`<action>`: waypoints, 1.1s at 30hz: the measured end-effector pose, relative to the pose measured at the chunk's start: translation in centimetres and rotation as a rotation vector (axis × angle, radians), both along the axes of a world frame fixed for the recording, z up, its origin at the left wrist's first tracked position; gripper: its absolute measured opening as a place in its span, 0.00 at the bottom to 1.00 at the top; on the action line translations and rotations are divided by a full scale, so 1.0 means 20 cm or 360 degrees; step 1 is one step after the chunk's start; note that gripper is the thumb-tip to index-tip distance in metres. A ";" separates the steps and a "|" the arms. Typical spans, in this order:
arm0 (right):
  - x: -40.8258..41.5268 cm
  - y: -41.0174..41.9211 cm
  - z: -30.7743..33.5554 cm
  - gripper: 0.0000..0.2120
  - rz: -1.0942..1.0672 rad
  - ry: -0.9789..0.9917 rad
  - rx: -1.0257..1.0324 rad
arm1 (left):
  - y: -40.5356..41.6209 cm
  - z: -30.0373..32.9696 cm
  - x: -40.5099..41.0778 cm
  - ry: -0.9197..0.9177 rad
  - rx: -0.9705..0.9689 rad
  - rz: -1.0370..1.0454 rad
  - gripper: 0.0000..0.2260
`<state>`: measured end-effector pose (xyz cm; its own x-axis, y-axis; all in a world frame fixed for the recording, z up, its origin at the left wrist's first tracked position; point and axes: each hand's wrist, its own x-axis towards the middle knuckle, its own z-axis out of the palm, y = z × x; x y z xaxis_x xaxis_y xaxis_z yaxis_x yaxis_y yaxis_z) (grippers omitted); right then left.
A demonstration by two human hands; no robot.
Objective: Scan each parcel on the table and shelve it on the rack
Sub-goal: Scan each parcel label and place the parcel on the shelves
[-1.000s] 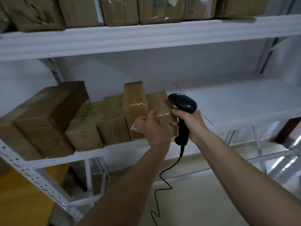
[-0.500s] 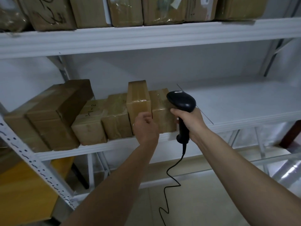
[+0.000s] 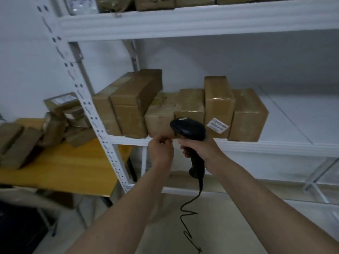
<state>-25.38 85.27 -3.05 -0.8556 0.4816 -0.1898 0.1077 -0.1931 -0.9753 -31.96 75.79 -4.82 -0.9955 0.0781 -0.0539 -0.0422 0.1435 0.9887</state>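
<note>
R hand (image 3: 200, 153) fingers wrapped round black scanner (image 3: 189, 130) handle, head up in front of shelved parcels (image 3: 218, 107). L hand (image 3: 161, 151) just beside it, fingers loosely curled, prob. holding nothing – blurry. Six parcels in a row on rack (image 3: 238, 143) mid shelf. More parcels (image 3: 55, 118) heaped on yellow table (image 3: 73, 165), left of rack.

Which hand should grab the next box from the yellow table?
Probably the left hand. It holds nothing and is on the side nearer the parcels on the table. The right hand is gripping the scanner.
</note>
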 end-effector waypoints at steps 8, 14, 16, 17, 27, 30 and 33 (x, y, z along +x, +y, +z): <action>-0.38 -0.56 -0.09 0.06 0.0232 -0.0145 0.0023 | -0.66 -0.14 -0.34 -0.0199 -0.0161 0.0110 0.11; -0.70 -1.01 -0.14 0.04 0.0405 -0.0167 0.0001 | -1.17 -0.23 -0.65 -0.0365 -0.0137 0.0215 0.10; -0.80 -1.14 -0.16 0.04 0.0406 -0.0193 -0.0008 | -1.32 -0.26 -0.75 -0.0393 -0.0140 0.0211 0.10; -0.86 -1.20 -0.18 0.04 0.0410 -0.0206 -0.0006 | -1.39 -0.27 -0.80 -0.0406 -0.0141 0.0204 0.10; -1.23 -1.64 -0.35 0.06 0.0358 -0.0330 -0.0030 | -1.87 -0.36 -1.11 -0.0570 -0.0213 0.0095 0.10; -1.32 -1.70 -0.38 0.06 0.0347 -0.0364 -0.0045 | -1.92 -0.39 -1.20 -0.0612 -0.0208 0.0033 0.09; -1.42 -1.73 -0.39 0.06 0.0342 -0.0370 -0.0088 | -1.96 -0.41 -1.28 -0.0652 -0.0188 -0.0020 0.08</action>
